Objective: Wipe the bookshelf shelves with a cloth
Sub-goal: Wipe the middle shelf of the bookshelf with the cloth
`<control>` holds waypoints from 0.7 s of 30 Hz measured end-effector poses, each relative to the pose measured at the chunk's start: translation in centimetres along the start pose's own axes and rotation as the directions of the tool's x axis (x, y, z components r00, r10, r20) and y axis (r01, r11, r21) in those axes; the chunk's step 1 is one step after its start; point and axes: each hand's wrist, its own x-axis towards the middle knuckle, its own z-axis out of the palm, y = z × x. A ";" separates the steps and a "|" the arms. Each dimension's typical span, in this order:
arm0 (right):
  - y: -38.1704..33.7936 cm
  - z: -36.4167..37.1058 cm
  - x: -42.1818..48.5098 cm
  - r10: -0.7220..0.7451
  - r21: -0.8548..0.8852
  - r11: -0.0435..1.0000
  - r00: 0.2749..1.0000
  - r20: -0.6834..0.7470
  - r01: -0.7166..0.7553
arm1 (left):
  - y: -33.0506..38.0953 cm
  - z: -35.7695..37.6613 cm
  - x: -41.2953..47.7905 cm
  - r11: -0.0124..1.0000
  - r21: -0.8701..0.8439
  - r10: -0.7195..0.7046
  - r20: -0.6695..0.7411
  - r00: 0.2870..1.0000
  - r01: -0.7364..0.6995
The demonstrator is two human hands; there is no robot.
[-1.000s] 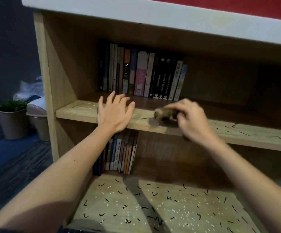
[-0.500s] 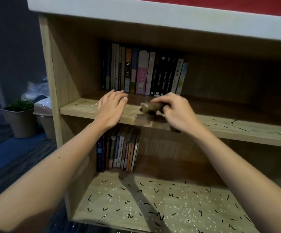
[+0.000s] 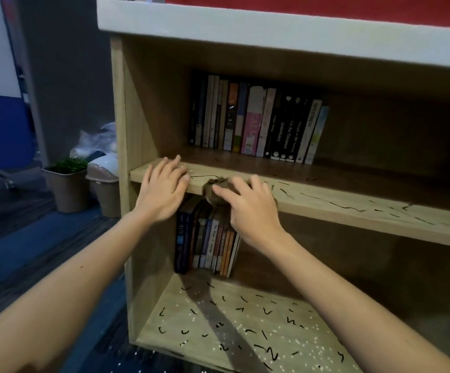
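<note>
Fingers [image 3: 225, 194] of the right hand [image 3: 248, 211] are curling, slightly spread, round the crumpled brown cloth [image 3: 207, 191], pressing it on the pale wood-grain shelf [image 3: 353, 208] lip. At nine o'clock the left hand [image 3: 162, 192] is lying flat, fingers together. One o'clock, a white spine [image 3: 309, 130] is showing "INVESTING 101"; six o'clock, a dark spine [image 3: 181, 238], "IELTS".

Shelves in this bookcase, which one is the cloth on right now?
The middle shelf, the one with the upper row of books: the right hand holds the brown cloth at its front edge. The bottom shelf has no cloth on it.
</note>
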 end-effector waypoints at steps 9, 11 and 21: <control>0.6 0.0 5.8 0.081 0.305 0.943 0.982 0.168 -0.130 | -2.3 -3.2 3.1 0.978 -0.190 0.037 -0.236 0.971 -0.083; 2.4 0.5 9.2 0.173 0.282 0.940 0.981 0.088 -0.191 | -2.7 -3.4 3.8 0.949 -0.290 0.033 -0.288 0.957 -0.120; 5.6 11.8 20.9 0.272 0.060 0.918 0.731 0.625 -0.393 | -3.3 -0.2 4.8 0.962 -0.240 0.009 -0.438 0.899 -0.127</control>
